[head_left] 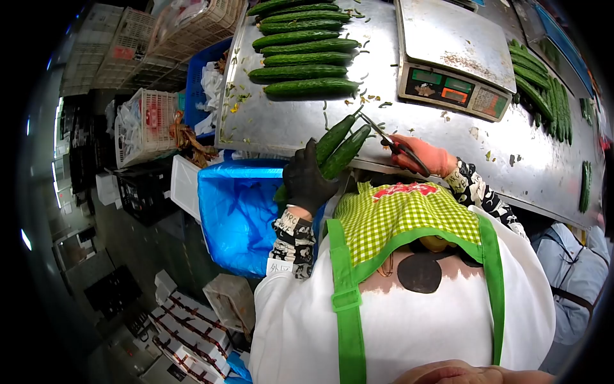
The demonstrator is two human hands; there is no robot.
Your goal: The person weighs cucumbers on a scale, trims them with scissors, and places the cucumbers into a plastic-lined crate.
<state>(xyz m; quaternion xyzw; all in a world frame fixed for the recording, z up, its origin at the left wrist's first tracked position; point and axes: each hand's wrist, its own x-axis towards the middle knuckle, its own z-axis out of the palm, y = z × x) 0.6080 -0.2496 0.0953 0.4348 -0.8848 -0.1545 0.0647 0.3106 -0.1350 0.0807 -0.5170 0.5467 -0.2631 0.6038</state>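
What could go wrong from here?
The black-handled metal scissors have their tips close to the ends of the long green cucumbers; a slip might nick the skin.

The black-gloved left grip holds at least two together by the blue plastic-lined bin; one could slide out and drop in.

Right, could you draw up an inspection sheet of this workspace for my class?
Surface: metal table, scattered with debris.
Job's things: held cucumbers; scissors, blades close to a stem end; row of cucumbers on the table; digital scale to its right.
Clutter: stem trimmings and small scraps near the row.
Hands: black-gloved left hand grips the held cucumbers; orange-gloved right hand grips the scissors.
Cables: nothing seen.
Surroundings: blue-lined bin beside the table, plastic crate farther left, person in pale blue at right.
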